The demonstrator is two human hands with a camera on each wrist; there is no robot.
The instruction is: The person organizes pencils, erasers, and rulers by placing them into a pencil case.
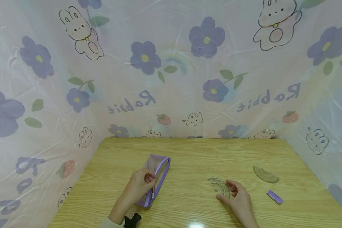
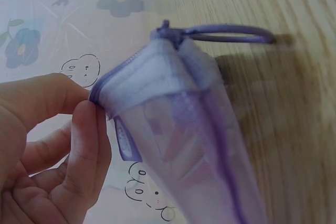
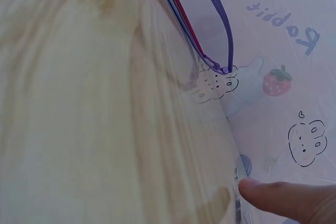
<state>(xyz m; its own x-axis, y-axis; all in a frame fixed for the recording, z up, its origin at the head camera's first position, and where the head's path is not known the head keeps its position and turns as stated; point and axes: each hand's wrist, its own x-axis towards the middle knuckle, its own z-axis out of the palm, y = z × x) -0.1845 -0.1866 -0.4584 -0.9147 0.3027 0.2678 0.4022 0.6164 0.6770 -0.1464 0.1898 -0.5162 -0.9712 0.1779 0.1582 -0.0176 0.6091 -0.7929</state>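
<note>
My left hand (image 1: 141, 183) pinches the zippered edge of a see-through purple pencil case (image 1: 166, 169). The case's mouth gapes, and a red pencil (image 3: 184, 19) shows inside it in the right wrist view. In the left wrist view, thumb and fingers of the left hand (image 2: 68, 135) grip the case's rim (image 2: 149, 74) near the corner with a purple loop (image 2: 236, 34). To the right, my right hand (image 1: 239, 199) holds a clear half-round protractor (image 1: 218, 186) between thumb and fingers. Only the right thumb (image 3: 289, 196) appears in the right wrist view, against the protractor's edge.
A second clear protractor (image 1: 265, 175) lies on the wooden table (image 1: 193, 158) at the right. Nearer stands a small purple-and-white eraser-like block (image 1: 275, 197). Curtains (image 1: 174, 79) printed with rabbits and flowers enclose the table's back and sides.
</note>
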